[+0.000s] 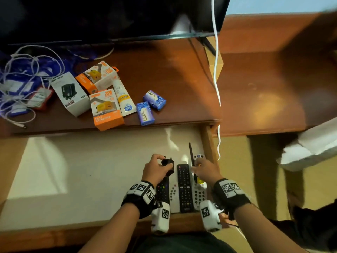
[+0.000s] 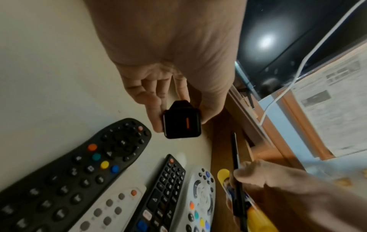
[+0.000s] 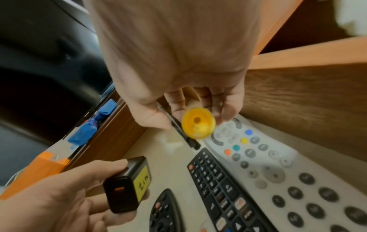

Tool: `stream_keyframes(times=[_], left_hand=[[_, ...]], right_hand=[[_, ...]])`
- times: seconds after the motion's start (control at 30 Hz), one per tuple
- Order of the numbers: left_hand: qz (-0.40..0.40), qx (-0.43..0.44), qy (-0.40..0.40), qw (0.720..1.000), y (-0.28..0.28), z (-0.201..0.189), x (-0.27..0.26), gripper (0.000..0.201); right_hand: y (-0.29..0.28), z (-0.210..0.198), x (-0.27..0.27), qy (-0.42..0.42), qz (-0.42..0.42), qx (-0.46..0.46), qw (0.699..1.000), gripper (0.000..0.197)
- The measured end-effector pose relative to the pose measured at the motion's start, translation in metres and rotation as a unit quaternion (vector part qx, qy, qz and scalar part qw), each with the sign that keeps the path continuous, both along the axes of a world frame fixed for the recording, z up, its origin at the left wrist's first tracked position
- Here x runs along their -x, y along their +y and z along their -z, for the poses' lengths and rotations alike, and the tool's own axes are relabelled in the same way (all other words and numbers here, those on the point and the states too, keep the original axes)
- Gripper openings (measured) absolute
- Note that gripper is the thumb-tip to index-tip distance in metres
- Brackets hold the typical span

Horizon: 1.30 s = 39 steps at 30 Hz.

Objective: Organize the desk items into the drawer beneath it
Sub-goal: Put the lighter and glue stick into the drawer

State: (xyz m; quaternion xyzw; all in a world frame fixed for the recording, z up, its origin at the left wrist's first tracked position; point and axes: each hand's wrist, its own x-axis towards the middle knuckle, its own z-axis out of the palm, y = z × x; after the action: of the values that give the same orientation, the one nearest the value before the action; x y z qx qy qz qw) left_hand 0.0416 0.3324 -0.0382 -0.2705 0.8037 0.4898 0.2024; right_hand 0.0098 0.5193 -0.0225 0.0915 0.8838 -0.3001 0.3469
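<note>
Drawer [image 1: 102, 172] beneath the wooden surface [image 1: 173, 73] is standing pulled out, its pale floor carrying four remotes side by side at the right end: a black remote [image 1: 162, 190] partly under the left wrist, a white remote [image 1: 174, 193], a long black remote [image 1: 184, 187] and a grey remote [image 1: 199, 192] against the drawer's right wall. The left hand [image 1: 155, 170] is hovering over the drawer and gripping a black charger plug [image 1: 168, 166] between thumb and fingers, the plug bearing a yellow label on one face in the right wrist view. The right hand [image 1: 205, 169] is curling around a yellow-capped tube [image 3: 198, 124] and a thin black pen [image 1: 191, 155] just above the grey remote. Up on the surface, two orange charger boxes [image 1: 105, 108], a grey charger box [image 1: 70, 94], a white tube [image 1: 124, 96], two blue soap bars [image 1: 149, 106] and tangled white cables [image 1: 20, 88] are lying in front of a dark screen [image 1: 109, 17].
</note>
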Motion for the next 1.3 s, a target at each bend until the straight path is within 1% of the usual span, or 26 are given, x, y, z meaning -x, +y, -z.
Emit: stream_keyframes(times=[0.13, 0.2, 0.33, 0.5, 0.63, 0.7, 0.8, 0.97, 1.07, 1.1, 1.17, 1.2, 1.23, 1.27, 1.3], left_hand=[[-0.033, 0.020, -0.010, 0.999, 0.010, 0.010, 0.014, 0.037], [-0.028, 0.037, -0.016, 0.999, 0.015, 0.017, 0.024, 0.038], [-0.026, 0.043, -0.023, 0.998, 0.022, 0.029, 0.047, 0.043], [-0.015, 0.089, -0.038, 0.995, 0.028, 0.041, 0.066, 0.041], [-0.002, 0.118, -0.029, 0.993, 0.030, 0.046, 0.079, 0.043], [0.005, 0.127, -0.026, 0.992, 0.031, 0.049, 0.082, 0.043], [0.018, 0.146, -0.022, 0.989, 0.034, 0.051, 0.081, 0.043], [0.036, 0.150, -0.006, 0.988, 0.039, 0.054, 0.075, 0.039], [0.033, 0.164, 0.011, 0.986, 0.038, 0.056, 0.074, 0.042], [0.034, 0.168, 0.016, 0.985, 0.037, 0.056, 0.074, 0.043], [0.038, 0.178, 0.026, 0.983, 0.035, 0.057, 0.075, 0.042], [0.041, 0.183, 0.033, 0.982, 0.034, 0.058, 0.076, 0.040], [0.046, 0.189, 0.039, 0.980, 0.033, 0.057, 0.077, 0.038], [0.053, 0.198, 0.046, 0.978, 0.034, 0.056, 0.079, 0.037], [0.064, 0.212, 0.053, 0.974, 0.035, 0.054, 0.080, 0.037]], right_hand=[[-0.011, 0.010, 0.025, -0.009, -0.035, -0.009, 0.999, 0.024], [-0.018, 0.017, 0.036, -0.012, -0.055, -0.026, 0.998, 0.028], [-0.035, 0.022, 0.066, 0.002, -0.106, -0.049, 0.993, 0.031], [-0.041, 0.040, 0.102, 0.027, -0.128, -0.081, 0.988, 0.035], [-0.042, 0.051, 0.120, 0.013, -0.148, -0.124, 0.981, 0.042], [-0.042, 0.055, 0.124, 0.012, -0.159, -0.141, 0.977, 0.044], [-0.038, 0.057, 0.121, 0.032, -0.166, -0.161, 0.972, 0.043], [-0.037, 0.056, 0.114, 0.014, -0.139, -0.131, 0.981, 0.043], [-0.038, 0.040, 0.103, 0.016, -0.119, -0.117, 0.986, 0.044], [-0.036, 0.031, 0.096, 0.039, -0.111, -0.103, 0.988, 0.042], [-0.024, 0.012, 0.077, 0.145, -0.058, -0.058, 0.986, 0.030], [-0.015, 0.003, 0.066, 0.209, -0.011, -0.034, 0.977, 0.023], [-0.005, -0.004, 0.056, 0.270, 0.038, -0.026, 0.962, 0.019], [0.007, -0.007, 0.049, 0.310, 0.080, -0.039, 0.947, 0.020], [0.018, -0.004, 0.045, 0.316, 0.112, -0.065, 0.940, 0.026]])
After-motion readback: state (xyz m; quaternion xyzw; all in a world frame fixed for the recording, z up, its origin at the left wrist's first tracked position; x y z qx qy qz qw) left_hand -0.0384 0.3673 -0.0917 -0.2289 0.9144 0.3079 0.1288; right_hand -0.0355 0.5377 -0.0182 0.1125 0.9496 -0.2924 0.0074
